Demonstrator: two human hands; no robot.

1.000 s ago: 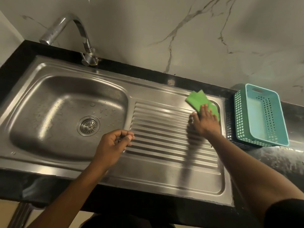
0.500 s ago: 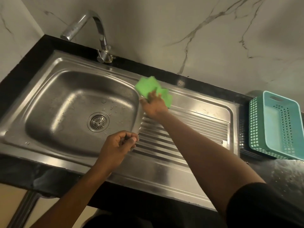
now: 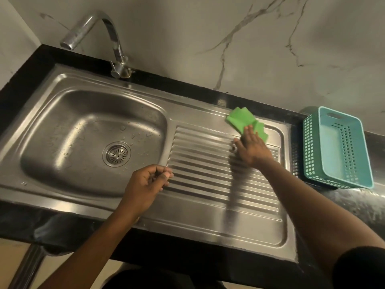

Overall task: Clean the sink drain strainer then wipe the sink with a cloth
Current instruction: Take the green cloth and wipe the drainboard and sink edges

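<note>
A steel sink (image 3: 52, 97) has a round drain strainer (image 3: 116, 154) set in the bottom of its bowl, with water drops around it. To the right lies the ribbed drainboard (image 3: 208, 184). My right hand (image 3: 253, 150) presses flat on a green cloth (image 3: 241, 119) at the drainboard's far right corner. My left hand (image 3: 145, 184) hovers over the near edge between bowl and drainboard, its fingers curled loosely with nothing visible in them.
A curved chrome tap (image 3: 108, 34) stands behind the bowl. A teal plastic basket (image 3: 337, 151) sits on the black counter (image 3: 370, 201) right of the drainboard. A marble wall (image 3: 229, 38) runs along the back.
My right hand slid the green cloth from the drainboard's far left, beside the bowl, back to its far right corner. My left hand stayed in place.
</note>
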